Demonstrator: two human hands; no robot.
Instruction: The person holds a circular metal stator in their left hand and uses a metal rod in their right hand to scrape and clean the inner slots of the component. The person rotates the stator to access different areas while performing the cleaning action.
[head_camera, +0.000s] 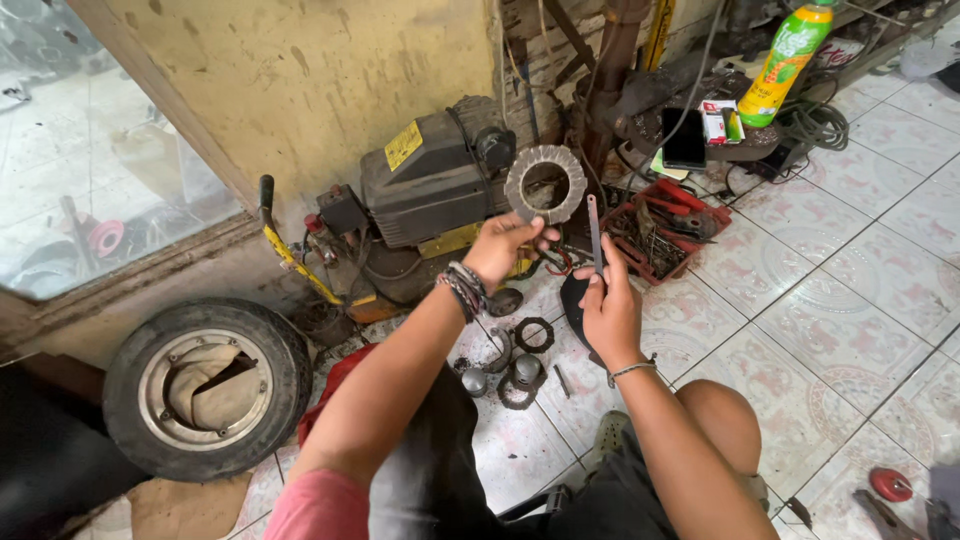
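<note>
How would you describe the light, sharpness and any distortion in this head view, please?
Head view: even daylight with soft shadows; the left hand with the toothed ring and the right hand with the thin file are sharp; the window is washed out; floor tiles bow at the edges.

Bright even daylight, soft shadows, glare on window glass at left, wide-angle bending at edges
</note>
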